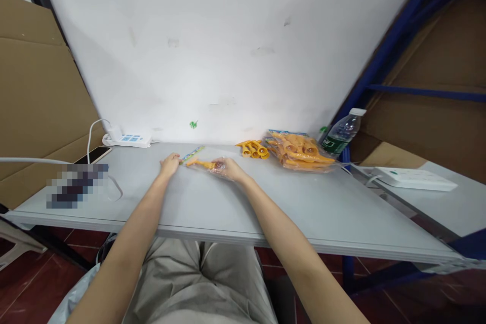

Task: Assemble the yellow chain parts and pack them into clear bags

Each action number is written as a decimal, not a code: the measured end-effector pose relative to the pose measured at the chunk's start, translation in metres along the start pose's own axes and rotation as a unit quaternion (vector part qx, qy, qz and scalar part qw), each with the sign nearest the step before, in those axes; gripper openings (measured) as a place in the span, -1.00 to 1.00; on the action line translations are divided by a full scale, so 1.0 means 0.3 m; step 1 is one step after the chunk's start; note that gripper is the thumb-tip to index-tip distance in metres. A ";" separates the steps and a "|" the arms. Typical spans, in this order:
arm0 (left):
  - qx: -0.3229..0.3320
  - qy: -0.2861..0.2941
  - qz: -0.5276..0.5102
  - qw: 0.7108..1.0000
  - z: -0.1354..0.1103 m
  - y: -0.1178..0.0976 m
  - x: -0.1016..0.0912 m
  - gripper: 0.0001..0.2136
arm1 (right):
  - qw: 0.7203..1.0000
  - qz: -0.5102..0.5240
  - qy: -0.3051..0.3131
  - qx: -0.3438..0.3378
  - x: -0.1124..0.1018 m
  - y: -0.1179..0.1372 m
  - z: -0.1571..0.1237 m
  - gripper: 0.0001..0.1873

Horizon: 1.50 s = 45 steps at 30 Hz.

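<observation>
A clear plastic bag with a colourful printed header strip lies on the grey table between my two hands. Orange plastic pieces show through its film. My left hand is at the header end of the bag, fingers closed at its edge. At the other end, my right hand grips the bag around an orange piece, its fingertips partly hidden by the film. Several loose orange horn-shaped plastic pieces lie to the right of my right hand. Beyond them rests a pile of filled bags of the same orange pieces.
A water bottle leans at the right rear. Power strips sit at the back left and on the right-hand surface. A phone, white cables and a blurred patch are on the left. A white wall closes off the back.
</observation>
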<state>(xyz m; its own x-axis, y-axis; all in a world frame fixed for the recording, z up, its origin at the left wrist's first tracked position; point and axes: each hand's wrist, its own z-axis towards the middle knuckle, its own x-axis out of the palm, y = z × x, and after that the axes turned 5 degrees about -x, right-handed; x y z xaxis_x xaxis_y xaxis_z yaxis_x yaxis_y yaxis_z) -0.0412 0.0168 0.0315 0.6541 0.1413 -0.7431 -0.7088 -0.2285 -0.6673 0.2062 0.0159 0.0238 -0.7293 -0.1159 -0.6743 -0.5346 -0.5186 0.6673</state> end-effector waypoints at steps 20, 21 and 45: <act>0.157 -0.016 -0.009 0.987 -0.035 -0.020 0.038 -0.58 | 0.995 0.095 0.009 -0.015 0.068 -0.016 0.012 -0.58; 0.170 -0.001 -0.016 0.985 -0.035 -0.019 0.045 -0.59 | 0.994 0.106 0.012 -0.015 0.071 -0.019 0.012 -0.57; 0.078 -0.119 0.121 0.982 0.012 0.036 0.071 -0.62 | 0.917 -0.310 -0.155 0.198 -0.059 -0.178 -0.019 -0.46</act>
<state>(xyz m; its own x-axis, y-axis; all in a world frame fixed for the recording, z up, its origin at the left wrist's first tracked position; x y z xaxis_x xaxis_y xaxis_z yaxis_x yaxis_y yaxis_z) -0.0358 0.0208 0.0083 0.3938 0.3272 -0.8590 -0.8800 -0.1359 -0.4552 0.2501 0.0408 -0.0015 -0.2861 0.3762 -0.8813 -0.9559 -0.0486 0.2895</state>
